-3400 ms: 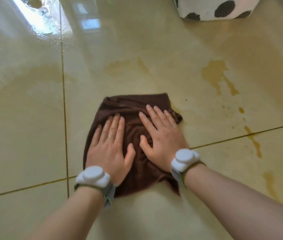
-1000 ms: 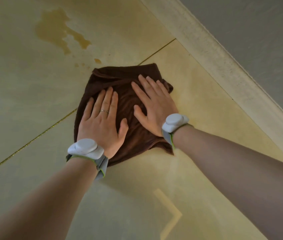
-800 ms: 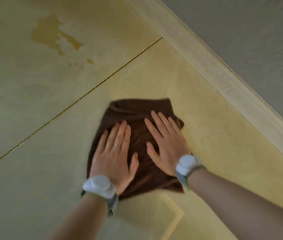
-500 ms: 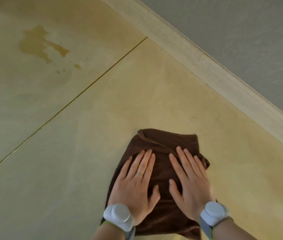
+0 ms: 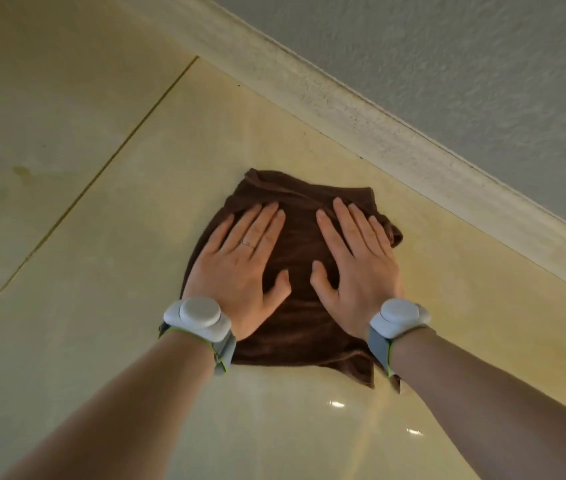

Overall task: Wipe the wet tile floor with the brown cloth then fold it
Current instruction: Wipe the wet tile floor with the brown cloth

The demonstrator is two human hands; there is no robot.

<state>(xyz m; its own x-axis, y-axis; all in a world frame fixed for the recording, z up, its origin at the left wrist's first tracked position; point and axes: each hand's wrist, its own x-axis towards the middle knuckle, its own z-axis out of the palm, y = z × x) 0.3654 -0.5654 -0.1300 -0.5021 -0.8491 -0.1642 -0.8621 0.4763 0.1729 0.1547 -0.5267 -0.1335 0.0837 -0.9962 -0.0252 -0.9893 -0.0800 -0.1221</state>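
I see both palms flat on the brown cloth (image 5: 300, 261), fingers straight and spread, gripping nothing. Left hand (image 5: 240, 268) covers its left half, right hand (image 5: 357, 265) its right half, thumbs pointing inward with cloth between them. Cloth lies rumpled on the tile floor (image 5: 101, 271), baseboard (image 5: 413, 150) just beyond the fingertips. Grey wrist units on both.

One brown cloth (image 5: 295, 244), two hands, two wristbands.

The brown cloth (image 5: 295, 327) lies on glossy cream-yellow floor tiles (image 5: 101, 271), beside a textured grey wall (image 5: 465, 81) and pale baseboard (image 5: 395, 143).
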